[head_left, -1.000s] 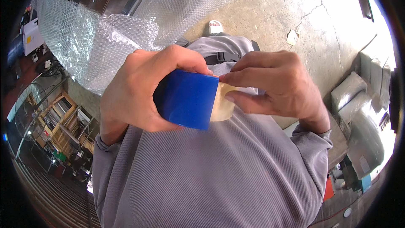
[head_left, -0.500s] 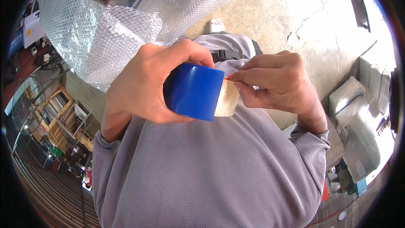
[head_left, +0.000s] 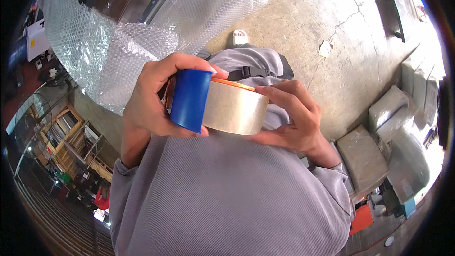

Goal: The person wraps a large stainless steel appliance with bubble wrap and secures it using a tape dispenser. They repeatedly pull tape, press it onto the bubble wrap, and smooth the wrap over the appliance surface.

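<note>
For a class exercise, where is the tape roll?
The tape roll is central in the head view, between the left hand and right hand, right of the blue cover.

I've got a big sheet of bubble wrap (head_left: 142, 42) sprawled over the upper left of the frame, with a white box (head_left: 39, 42) with a yellow patch left of it. Concrete floor (head_left: 284, 23) fills the upper right, cracked, with a pale scrap (head_left: 325, 49) on it. I'm also seeing wrapped bundles (head_left: 389, 106) far right, plus a wooden rack (head_left: 59, 144) at left.
</note>
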{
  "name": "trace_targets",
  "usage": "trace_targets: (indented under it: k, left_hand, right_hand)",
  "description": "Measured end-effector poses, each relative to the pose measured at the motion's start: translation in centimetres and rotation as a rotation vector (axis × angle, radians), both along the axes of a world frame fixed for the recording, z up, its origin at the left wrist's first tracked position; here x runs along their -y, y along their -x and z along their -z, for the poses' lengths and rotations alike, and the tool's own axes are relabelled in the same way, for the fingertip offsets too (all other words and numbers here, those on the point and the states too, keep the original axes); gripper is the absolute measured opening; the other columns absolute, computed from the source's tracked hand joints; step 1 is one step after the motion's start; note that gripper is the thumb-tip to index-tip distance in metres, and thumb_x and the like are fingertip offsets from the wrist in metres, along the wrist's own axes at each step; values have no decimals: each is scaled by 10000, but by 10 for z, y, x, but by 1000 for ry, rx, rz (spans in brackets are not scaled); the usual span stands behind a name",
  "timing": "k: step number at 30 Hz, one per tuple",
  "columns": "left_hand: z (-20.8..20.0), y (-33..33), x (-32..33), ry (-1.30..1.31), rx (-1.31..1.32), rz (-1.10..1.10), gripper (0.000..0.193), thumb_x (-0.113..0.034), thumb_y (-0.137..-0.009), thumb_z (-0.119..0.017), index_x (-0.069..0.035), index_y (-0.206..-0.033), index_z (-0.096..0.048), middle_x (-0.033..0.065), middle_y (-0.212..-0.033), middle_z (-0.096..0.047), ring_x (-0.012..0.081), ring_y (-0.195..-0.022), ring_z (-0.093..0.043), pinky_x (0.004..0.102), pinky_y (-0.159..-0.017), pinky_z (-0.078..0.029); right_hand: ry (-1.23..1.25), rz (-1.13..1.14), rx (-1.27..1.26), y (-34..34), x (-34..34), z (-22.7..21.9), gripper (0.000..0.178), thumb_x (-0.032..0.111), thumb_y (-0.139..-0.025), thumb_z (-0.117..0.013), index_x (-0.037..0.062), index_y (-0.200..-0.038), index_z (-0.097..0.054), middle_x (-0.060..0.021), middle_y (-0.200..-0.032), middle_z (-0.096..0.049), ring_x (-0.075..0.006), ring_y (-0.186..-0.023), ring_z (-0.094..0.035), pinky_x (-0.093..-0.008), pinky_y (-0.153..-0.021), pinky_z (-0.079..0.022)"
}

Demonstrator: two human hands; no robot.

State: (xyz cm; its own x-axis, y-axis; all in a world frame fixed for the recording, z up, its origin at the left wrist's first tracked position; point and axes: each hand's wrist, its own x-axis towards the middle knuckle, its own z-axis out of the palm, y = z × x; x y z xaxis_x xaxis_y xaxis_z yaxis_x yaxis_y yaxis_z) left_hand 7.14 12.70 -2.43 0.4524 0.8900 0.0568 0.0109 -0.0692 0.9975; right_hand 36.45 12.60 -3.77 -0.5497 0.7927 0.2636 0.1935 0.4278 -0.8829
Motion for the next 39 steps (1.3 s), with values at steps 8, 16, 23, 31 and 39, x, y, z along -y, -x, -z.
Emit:
trace_targets:
  k: [8, 16, 23, 31, 39]
  left_hand:
    - [13, 3, 1, 24, 186, -33, 865, -236, -542, -1058, 37, -1227, -607, 231, -1149, -736, 315, -1090, -753, 422, -943, -619]
    - [21, 4, 4, -24, 323, -60, 794, -218, -556, -1050, 49, -1171, -623, 228, -1080, -736, 296, -1010, -765, 393, -871, -632]
    - [7, 4, 5, -157, 166, -82, 748, -248, -519, -1045, 16, -1109, -666, 207, -988, -766, 288, -915, -789, 380, -809, -639]
    - [-11, 2, 4, -273, 52, -56, 736, -267, -529, -1033, 2, -1122, -691, 209, -1020, -778, 290, -917, -794, 373, -805, -644]
    - [-5, 3, 13, -185, 164, -93, 770, -245, -531, -1039, 22, -1156, -677, 236, -1072, -770, 289, -957, -787, 361, -810, -643]
  right_hand:
    - [73, 43, -268, 12, 13, 27, 735, 361, -709, -981, -54, -1232, -675, -164, -1115, -677, -280, -1014, -729, -345, -837, -606]
    - [213, -49, -489, 24, 24, 53, 704, 311, -783, -943, -42, -1281, -592, -187, -1225, -622, -330, -1163, -708, -396, -957, -606]
    - [117, -81, -323, 22, 4, 33, 801, 365, -721, -976, -40, -1294, -589, -201, -1218, -620, -343, -1124, -709, -430, -945, -609]
    - [-162, -15, -87, 22, 0, -14, 741, 455, -708, -951, -87, -1158, -722, -168, -1053, -667, -232, -839, -723, -295, -678, -614]
    - [-167, 2, -222, 25, 0, -6, 742, 480, -774, -918, -122, -1142, -690, -182, -1011, -659, -162, -777, -683, -257, -594, -590]
